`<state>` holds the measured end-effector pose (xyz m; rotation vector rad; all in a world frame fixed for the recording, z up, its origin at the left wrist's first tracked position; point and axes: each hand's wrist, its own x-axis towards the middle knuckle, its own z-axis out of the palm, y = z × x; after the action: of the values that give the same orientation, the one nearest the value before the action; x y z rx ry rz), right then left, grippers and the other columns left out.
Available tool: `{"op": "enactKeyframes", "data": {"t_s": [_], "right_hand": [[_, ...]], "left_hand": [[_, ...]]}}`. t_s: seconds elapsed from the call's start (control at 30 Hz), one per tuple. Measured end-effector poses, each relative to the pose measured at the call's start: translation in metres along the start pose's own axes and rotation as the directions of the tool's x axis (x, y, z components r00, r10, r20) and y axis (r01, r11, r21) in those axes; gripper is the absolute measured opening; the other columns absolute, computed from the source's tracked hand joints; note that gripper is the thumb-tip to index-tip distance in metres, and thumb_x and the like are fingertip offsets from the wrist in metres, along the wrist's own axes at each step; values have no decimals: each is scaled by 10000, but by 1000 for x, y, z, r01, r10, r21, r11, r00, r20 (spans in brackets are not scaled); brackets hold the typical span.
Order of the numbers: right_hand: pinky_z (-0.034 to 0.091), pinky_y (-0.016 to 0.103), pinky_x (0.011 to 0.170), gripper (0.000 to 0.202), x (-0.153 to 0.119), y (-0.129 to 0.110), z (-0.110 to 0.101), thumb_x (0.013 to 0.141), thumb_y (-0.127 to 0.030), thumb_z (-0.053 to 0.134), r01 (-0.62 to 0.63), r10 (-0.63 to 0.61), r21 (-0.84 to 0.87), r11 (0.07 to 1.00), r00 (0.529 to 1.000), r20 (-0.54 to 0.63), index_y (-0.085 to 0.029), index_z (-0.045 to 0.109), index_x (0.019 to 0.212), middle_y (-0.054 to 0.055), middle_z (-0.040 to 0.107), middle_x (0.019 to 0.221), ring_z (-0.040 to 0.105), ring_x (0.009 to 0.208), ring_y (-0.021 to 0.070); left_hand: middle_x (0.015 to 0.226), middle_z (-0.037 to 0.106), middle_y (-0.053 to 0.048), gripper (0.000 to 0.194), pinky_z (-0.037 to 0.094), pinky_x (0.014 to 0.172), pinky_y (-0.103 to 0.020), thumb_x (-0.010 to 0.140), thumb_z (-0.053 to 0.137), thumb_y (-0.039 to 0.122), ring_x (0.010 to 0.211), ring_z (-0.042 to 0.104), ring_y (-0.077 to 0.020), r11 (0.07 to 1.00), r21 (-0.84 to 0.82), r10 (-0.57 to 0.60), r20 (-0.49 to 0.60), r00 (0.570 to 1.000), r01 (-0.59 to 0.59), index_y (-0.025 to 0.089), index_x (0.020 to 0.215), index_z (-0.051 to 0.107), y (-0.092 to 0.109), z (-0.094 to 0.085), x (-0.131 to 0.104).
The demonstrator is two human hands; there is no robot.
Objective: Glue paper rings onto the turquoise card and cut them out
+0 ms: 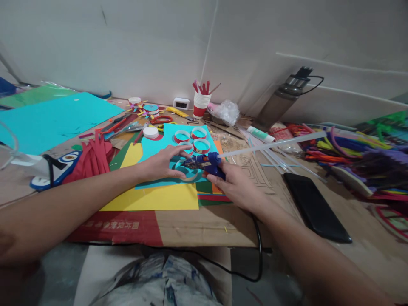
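Note:
In my right hand (pixel 234 180) is a blue hot glue gun (pixel 212 165), with a long translucent glue stick (pixel 270 144) sticking out of its back. Its nozzle points left, over the nearest paper ring (pixel 188 178). My left hand (pixel 164 163) is beside that ring, thumb at its left edge and fingers apart, reaching over the ring behind (pixel 187 148). More red-and-white rings (pixel 201 145) stand on the turquoise sheet (pixel 153 148). A round white lid-like piece (pixel 151 132) lies left of them. Whether my left fingers press on a ring is hard to tell.
Yellow paper (pixel 159 197) lies under the turquoise sheet. A black phone (pixel 315 208) and bundled pipe cleaners (pixel 341 146) lie right. A dark bottle (pixel 280 102) and a paper cup of sticks (pixel 201 104) stand behind. The gun's black cord (pixel 259 242) hangs over the front edge.

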<state>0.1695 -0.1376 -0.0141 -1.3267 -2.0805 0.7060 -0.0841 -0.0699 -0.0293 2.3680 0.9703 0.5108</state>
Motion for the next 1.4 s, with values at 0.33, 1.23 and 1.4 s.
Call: {"op": "enactKeyframes", "data": {"t_s": [0.33,1.23,1.4], "right_hand": [[512,345,796,199,3,-1,7,907,-229,571,17,-17,17,1000,1000,10,-192,637,1091,83,723,1056,652,904,221],[498,342,807,247,5,-4,11,909,-210,573,1,-1,-17,1000,1000,10,-176,625,1148,104,719,1069,656,934,232],[497,341,802,266,4,-4,11,914,-210,566,-1,1,-13,1000,1000,15,-166,618,1172,110,717,1061,652,928,229]], "left_hand": [[1349,617,-98,890,362,1133,-426,773,805,426,1351,483,-288,1000,-9,12,-10,1000,-12,270,1533,370,-1,1,0],[1355,604,-96,890,364,1127,-423,765,809,402,1331,495,-285,1000,-16,-16,3,1000,16,268,1529,374,0,1,0],[1357,606,-109,890,365,1125,-414,767,808,390,1333,493,-282,1000,-12,-18,1,1000,18,242,1530,374,2,0,0]]}}
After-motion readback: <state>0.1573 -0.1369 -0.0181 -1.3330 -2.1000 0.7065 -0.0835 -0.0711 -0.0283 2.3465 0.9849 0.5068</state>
